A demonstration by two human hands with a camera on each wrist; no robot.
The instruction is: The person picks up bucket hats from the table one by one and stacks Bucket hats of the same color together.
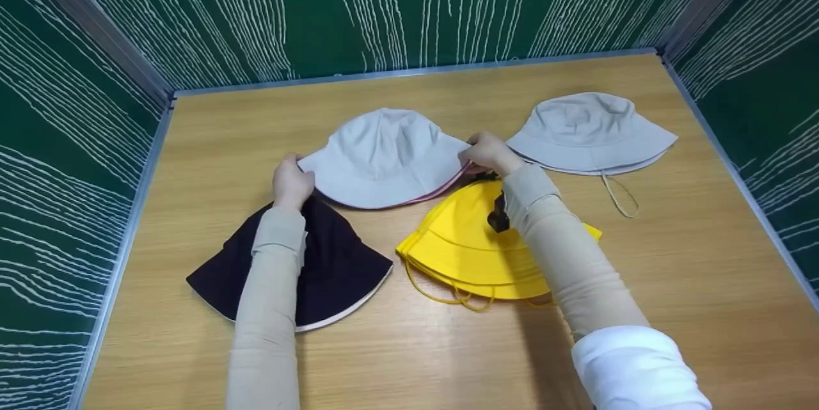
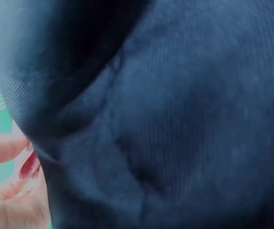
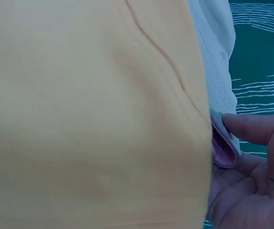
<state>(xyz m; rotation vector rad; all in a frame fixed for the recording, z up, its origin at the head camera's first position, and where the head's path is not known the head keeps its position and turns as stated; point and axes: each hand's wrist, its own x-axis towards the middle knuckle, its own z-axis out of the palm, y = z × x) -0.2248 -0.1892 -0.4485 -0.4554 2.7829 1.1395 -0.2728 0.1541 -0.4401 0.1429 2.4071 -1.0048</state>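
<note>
A pale grey bucket hat (image 1: 387, 160) with a pink underside showing at its brim lies at the middle back of the table. My left hand (image 1: 292, 185) pinches the left end of its brim, while my right hand (image 1: 489, 153) pinches the right end. In the right wrist view, the thumb and fingers of the right hand (image 3: 256, 167) close on the folded brim, pink inside. Below my left forearm sits a dark navy hat (image 1: 339, 269) with a white edge. Yellow hats (image 1: 461, 237), stacked with yellow cords, lie partly under my right forearm.
Another pale grey hat (image 1: 582, 132) with a thin cord loop (image 1: 620, 197) lies at the back right. Green panels (image 1: 307, 13) with white wavy lines stand around the wooden table (image 1: 160, 307) at the back and both sides.
</note>
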